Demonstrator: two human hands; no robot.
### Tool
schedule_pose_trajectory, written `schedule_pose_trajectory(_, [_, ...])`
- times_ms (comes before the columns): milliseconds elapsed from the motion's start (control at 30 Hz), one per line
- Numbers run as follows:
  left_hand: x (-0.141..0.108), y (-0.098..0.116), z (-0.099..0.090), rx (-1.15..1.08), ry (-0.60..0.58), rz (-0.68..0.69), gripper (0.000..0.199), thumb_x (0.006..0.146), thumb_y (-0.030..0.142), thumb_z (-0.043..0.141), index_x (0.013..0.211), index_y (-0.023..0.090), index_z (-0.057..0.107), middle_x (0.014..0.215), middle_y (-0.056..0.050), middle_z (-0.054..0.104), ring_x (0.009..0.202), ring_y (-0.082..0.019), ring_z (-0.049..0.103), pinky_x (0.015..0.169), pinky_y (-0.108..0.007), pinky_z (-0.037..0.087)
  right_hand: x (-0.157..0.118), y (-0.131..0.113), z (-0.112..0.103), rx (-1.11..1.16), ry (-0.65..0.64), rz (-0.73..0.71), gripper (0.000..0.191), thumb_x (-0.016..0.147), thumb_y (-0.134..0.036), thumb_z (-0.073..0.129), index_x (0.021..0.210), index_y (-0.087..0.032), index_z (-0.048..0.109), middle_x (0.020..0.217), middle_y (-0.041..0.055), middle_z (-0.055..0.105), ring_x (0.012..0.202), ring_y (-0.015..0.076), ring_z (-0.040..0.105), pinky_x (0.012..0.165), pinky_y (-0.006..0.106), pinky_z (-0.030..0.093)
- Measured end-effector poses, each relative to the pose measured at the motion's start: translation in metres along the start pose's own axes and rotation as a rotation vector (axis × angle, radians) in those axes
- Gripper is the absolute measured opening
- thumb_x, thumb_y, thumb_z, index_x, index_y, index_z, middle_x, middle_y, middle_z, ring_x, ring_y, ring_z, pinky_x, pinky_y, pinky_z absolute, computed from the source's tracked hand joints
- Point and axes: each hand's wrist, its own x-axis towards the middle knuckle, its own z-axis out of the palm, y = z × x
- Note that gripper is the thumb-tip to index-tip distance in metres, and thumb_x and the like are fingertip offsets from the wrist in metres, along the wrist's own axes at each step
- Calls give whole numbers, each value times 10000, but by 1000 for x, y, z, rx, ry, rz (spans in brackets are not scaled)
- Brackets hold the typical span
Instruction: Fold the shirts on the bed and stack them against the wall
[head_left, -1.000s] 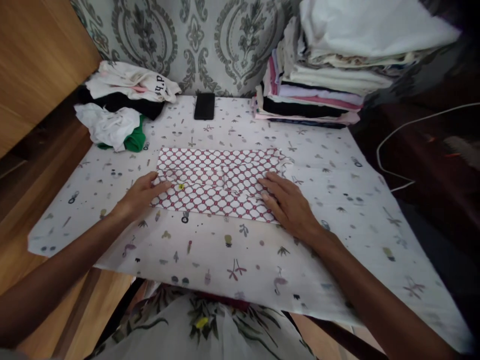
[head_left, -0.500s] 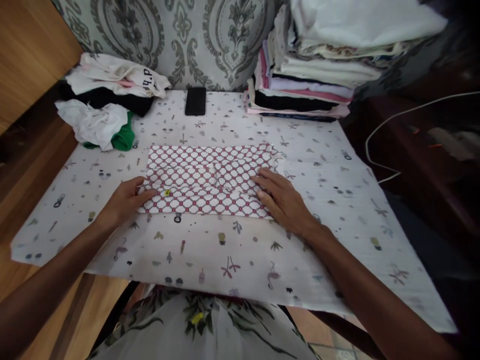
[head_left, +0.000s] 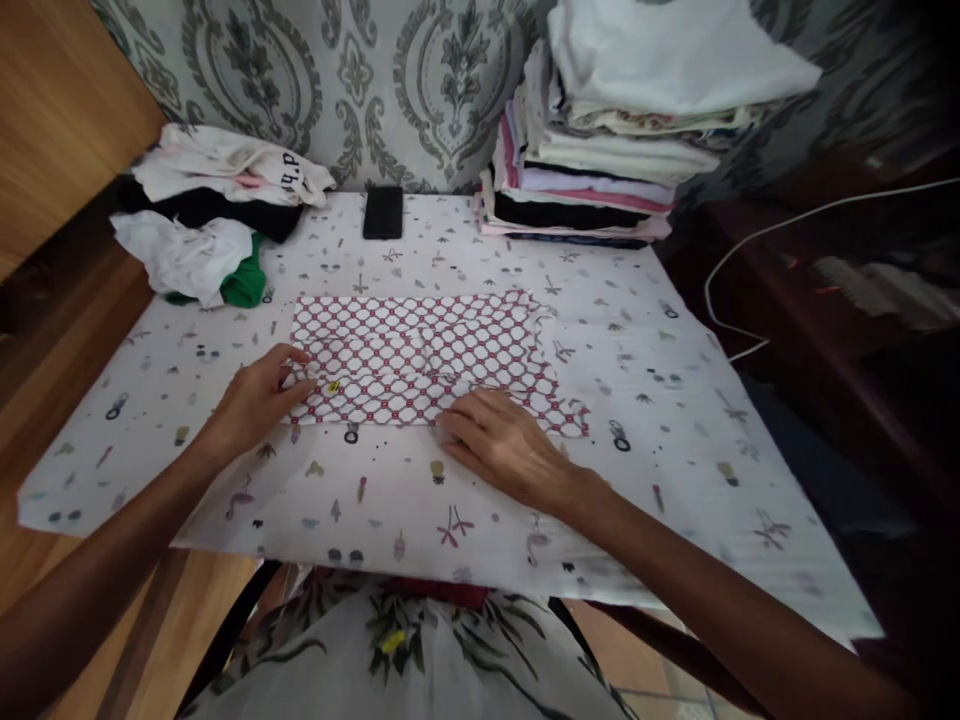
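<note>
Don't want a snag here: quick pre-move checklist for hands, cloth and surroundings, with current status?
1. Left hand at the left end of the patterned cloth: ok.
2. Right hand at the near edge of the patterned cloth: ok.
3. Right fingers pinching fabric: cannot tell, their undersides are hidden.
4. Patterned cloth smooth, right end even: not ok, creases show and that end is uneven.
5. Black phone apart from the patterned cloth: ok.
6. Folded stack apart from both hands: ok.

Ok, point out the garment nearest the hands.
The white fabric garment with red-dotted lattice print, at the left hand and right hand; the others lie farther back, in a crumpled heap and folded stack.
</note>
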Motion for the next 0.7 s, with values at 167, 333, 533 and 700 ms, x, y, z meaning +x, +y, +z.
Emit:
schedule_pose_trajectory(167, [0,-1,4,-303,-1,-52,390,745,484,665,1028,223,603,530,93,308,468,-104,334,473,-219,211,4,-4,12,-115,2,46,290,975,-73,409,839,-156,652,806,73,625,741,195,508,649,324,405])
schedule_pose_trajectory(333, [1,-11,4,-530,-6,-177,427,671,475,733,986,214,610,523,87,394,438,-88,337,449,-213,198,4,-1,12,-140,7,21,315,943,-9,382,789,-153,616,776,73,600,705,184,483,643,315,382])
schedule_pose_trajectory(533, [2,-18,5,-545,-41,-219,466,662,493,751,1000,209,602,521,80,457,425,-89,383,444,-205,222,11,4,3,-64,-74,-4,309,1009,-130,376,818,-158,617,796,70,621,718,179,516,667,316,412])
schedule_pose_trajectory(700, [0,-10,4,-461,-36,-177,395,704,453,707,991,208,593,539,86,434,434,-79,351,437,-201,223,23,3,-3,91,-166,50,295,1039,-241,374,958,-151,644,876,70,632,731,170,539,647,299,409])
